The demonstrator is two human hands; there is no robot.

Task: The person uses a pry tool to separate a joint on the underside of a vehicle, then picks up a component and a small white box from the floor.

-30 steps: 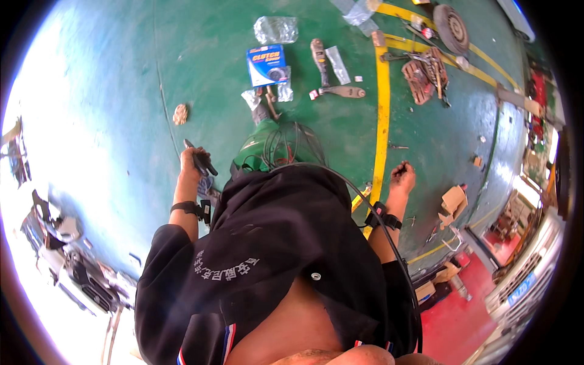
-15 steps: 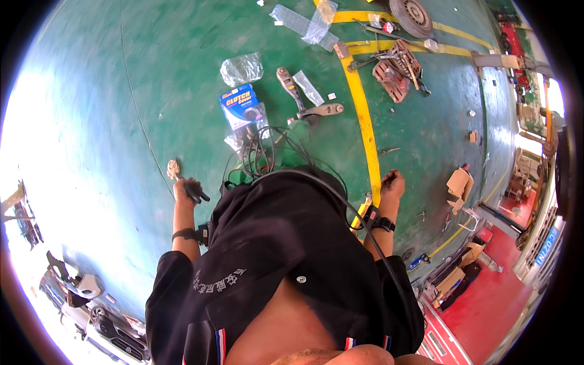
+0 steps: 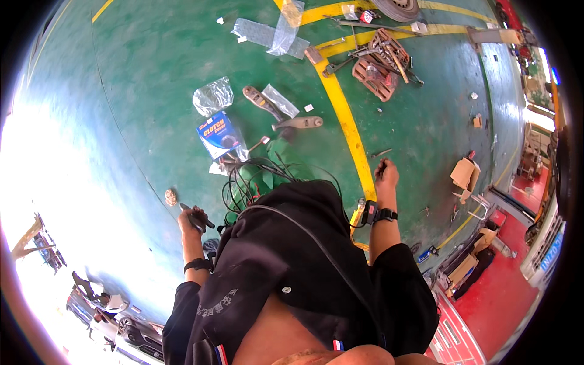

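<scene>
One dark tool [image 3: 199, 220] sits in the person's left hand [image 3: 187, 220], fingers wrapped around it; its exact kind is too small to tell. The right hand [image 3: 387, 174] is half curled, and whether it grips anything cannot be told. Between the hands, black cables [image 3: 258, 161] loop in front of the dark jacket [image 3: 328, 231]; a foot catching in them could cause a trip. Just beyond the left hand lies a tan lump [image 3: 171, 196]; just beyond the right, a thin metal piece [image 3: 381, 153] that might skid if stepped on. Farther ahead, nearer the left hand's side, are a blue box [image 3: 218, 131] and clear plastic [image 3: 213, 96], likely slippery underfoot. Well past the right hand is a brown tray [image 3: 381, 90] heaped with tools [image 3: 396, 61], which could spill if kicked.
</scene>
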